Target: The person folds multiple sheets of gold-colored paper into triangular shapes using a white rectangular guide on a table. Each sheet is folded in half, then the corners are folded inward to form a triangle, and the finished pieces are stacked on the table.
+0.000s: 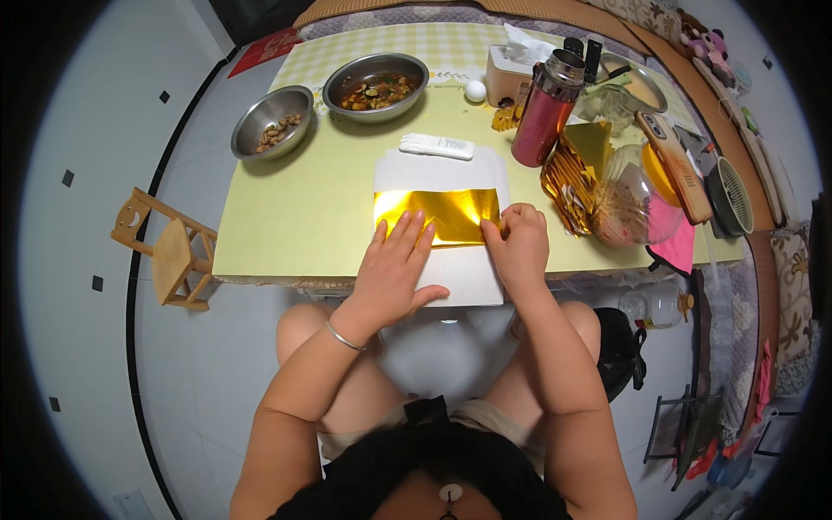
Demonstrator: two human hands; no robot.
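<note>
A shiny gold foil sheet (442, 204) lies across a white board (464, 269) at the table's near edge. My left hand (394, 269) rests flat with fingers spread, its fingertips on the foil's left part and its thumb over the white board. At the foil's right end, my right hand (522, 247) has its fingers curled in, thumb and forefinger pinching the foil's edge. Just beyond the foil is a white flat packet (437, 146), lying near the far end of the board.
Two metal bowls stand at the far left, one with nuts (277, 134), one with food in broth (374, 91). To the right are a red thermos (548, 108), a stack of folded gold foil (572, 186), a clear plastic bowl (624, 204) and a propped phone (674, 165).
</note>
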